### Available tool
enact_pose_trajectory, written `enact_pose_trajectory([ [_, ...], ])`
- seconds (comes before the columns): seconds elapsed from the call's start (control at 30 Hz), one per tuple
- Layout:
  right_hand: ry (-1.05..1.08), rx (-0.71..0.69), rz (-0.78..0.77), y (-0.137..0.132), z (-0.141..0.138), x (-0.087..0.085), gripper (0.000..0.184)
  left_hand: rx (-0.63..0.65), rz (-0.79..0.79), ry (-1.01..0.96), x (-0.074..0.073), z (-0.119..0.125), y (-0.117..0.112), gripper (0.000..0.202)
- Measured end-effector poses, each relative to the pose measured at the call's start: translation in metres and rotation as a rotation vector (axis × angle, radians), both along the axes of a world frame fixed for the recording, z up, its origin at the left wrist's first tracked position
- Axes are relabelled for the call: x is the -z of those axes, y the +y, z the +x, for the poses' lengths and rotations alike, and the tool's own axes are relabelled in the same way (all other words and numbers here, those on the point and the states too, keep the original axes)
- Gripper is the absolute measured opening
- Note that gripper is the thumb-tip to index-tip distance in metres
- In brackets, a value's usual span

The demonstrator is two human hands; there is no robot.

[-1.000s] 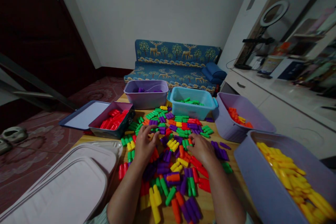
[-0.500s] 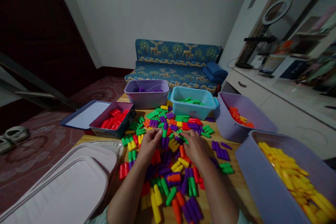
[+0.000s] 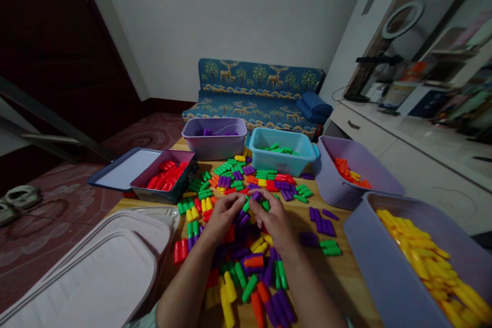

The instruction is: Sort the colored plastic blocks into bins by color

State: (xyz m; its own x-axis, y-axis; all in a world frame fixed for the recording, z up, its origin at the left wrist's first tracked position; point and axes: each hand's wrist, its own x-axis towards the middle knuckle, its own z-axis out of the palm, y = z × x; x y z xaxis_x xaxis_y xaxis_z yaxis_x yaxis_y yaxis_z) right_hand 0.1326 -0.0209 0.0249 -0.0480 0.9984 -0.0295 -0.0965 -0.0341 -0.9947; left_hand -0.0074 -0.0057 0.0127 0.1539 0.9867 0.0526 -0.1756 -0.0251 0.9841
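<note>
Above the middle of the pile, my left hand (image 3: pixel 226 211) and my right hand (image 3: pixel 272 215) are closed on a joined purple and green plastic building piece (image 3: pixel 246 206). The fingertips of both hands meet around it and partly cover it. Below and around them lies a pile of bullet-shaped plastic pieces (image 3: pixel 250 260) in red, orange, yellow, green and purple, some loose and some stuck together in rows. Part of the pile is hidden under my hands and forearms.
Along the wooden table (image 3: pixel 348 277) stand a purple-piece bin (image 3: pixel 215 147), a turquoise bin (image 3: pixel 282 163) with green pieces, a lilac bin (image 3: pixel 334 184) with orange ones, and a larger bin (image 3: pixel 378 261) with yellow ones. A tin (image 3: pixel 156 193) holds red pieces. White lids (image 3: pixel 111 271) lie left.
My right hand has moved left to meet my left hand and now grips the purple and green piece too. The piece has tilted from upright to slanting.
</note>
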Motion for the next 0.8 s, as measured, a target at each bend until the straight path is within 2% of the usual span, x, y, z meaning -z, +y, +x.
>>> enact_pose_trajectory([
  [0.17, 0.206, 0.257, -0.006, 0.004, 0.005, 0.002, 0.034, 0.032, -0.016, 0.005, 0.003, -0.003, 0.0, 0.033],
  [0.2, 0.213, 0.305, -0.005, 0.006, 0.011, 0.002, 0.034, 0.035, -0.032, -0.013, 0.004, -0.003, 0.0, 0.033],
  [0.27, 0.091, 0.343, 0.021, 0.01, 0.023, 0.001, 0.034, 0.006, -0.074, -0.085, 0.005, -0.003, 0.001, 0.033],
  [0.33, -0.135, 0.256, 0.068, 0.012, 0.032, 0.002, 0.032, -0.032, -0.121, -0.181, 0.007, -0.001, 0.001, 0.034],
  [0.4, -0.33, 0.079, 0.089, 0.013, 0.036, 0.004, 0.029, -0.056, -0.15, -0.264, 0.007, -0.001, 0.002, 0.037],
  [0.47, -0.421, -0.01, 0.075, 0.012, 0.035, 0.006, 0.03, -0.074, -0.164, -0.33, 0.006, -0.001, 0.003, 0.039],
  [0.57, -0.381, 0.039, 0.079, 0.01, 0.026, 0.006, 0.039, -0.138, -0.164, -0.404, 0.004, -0.001, 0.003, 0.041],
  [0.63, -0.302, 0.019, 0.107, 0.008, 0.019, 0.005, 0.042, -0.157, -0.163, -0.426, 0.002, 0.001, 0.002, 0.04],
  [0.8, -0.266, 0.023, 0.137, 0.007, 0.013, 0.002, 0.03, -0.145, -0.178, -0.426, 0.001, 0.002, 0.001, 0.04],
])
